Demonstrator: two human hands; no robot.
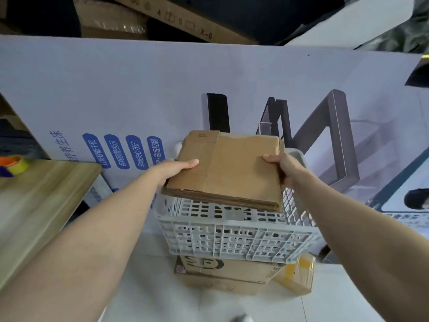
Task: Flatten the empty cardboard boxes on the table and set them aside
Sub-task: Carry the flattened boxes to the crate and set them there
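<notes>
One very large white printed carton (pixel 144 89) stands along the back of the scene, carrying blue labels and a picture of a dark frame. In front of it sits a grey plastic crate (pixel 234 233) with perforated walls, stacked on a brown cardboard box (pixel 222 273) on the pale floor; a smaller yellow-taped parcel (pixel 298 275) lies just beside that box. At the left edge is a wooden table (pixel 34 201), with a roll of tape (pixel 14 165) near its far corner. Over the crate's open top, a stack of flattened cardboard boxes (pixel 232 170) is held level, its near edge showing several layers. The left hand (pixel 178 167) grips the stack's left side, thumb on top and fingers hidden beneath. The right hand (pixel 285 168) clasps the right side likewise, thumb pressed on the upper face.
</notes>
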